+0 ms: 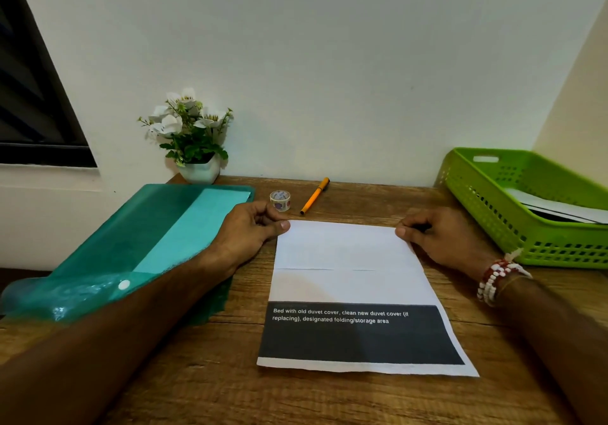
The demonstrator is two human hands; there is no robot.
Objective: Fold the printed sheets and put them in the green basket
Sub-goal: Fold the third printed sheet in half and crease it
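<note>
My left hand (250, 230) and right hand (437, 237) are apart, one at each far corner of the sheet (348, 280). Each pinches its corner, thumb on top of the paper and the other fingers curled in behind. I cannot tell whether the far edge is lifted off the wood or lies flat. The sheet sits in the middle of the frame on the table (204, 375), its long side running away from me. Its upper part is white with a faint crease across it. A dark band with white printed text fills the part nearest me, leaving a thin white strip along the bottom edge. The basket (487, 214) stands at the right edge of the frame, just beyond my right hand and apart from the sheet. White papers (559, 207) lie inside it. A bracelet (496, 276) of red and white beads circles my right wrist. At the left of the frame a folder (158, 227) lies on the table, partly under my left forearm, with a white snap near its lower end. Just above my left hand stands a tape roll (280, 200), and beside it to the right an orange pen (315, 196) lies slanted. White flowers (190, 131) in a white pot (201, 170) stand against the wall above the folder. A dark window (29, 95) fills the upper left.
</note>
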